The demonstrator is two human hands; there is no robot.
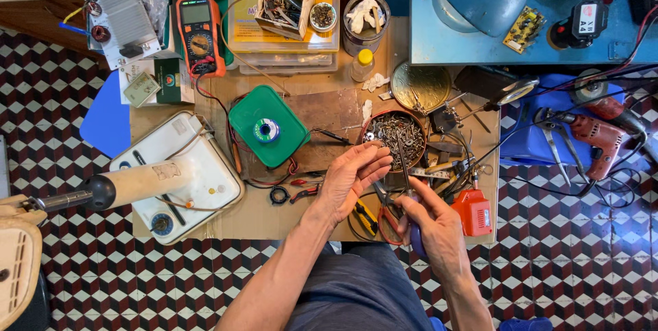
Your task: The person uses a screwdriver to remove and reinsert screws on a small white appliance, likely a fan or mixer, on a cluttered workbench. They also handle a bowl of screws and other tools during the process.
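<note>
head view, target: I read the thing in hand as the thin grey metal tweezers with a blue-purple handle; tips up toward the round brown bowl of mixed metal screws.
head view, long axis: near vertical in frame, leaning slightly left at the top; handle low, points high over the bowl's near rim.
head view, direction: bowl lies straight ahead of both hands, just beyond the fingertips.
head view, nearer hand: left hand closer to the bowl, fingertips at its near-left rim; I can't tell if they touch it.
head view, left hand: palm up, fingers loosely spread and cupped, holds no tool; anything small on the palm is too tiny to make out.
head view, right hand: fingers wrapped round the tweezers' handle, pinching it, index laid along the shaft.
head view, around: green square solder-wire dispenser left of the left hand; small red box-shaped tool just right of the right hand; red-handled pliers between the wrists; all on the brown cardboard-topped work table.
</note>
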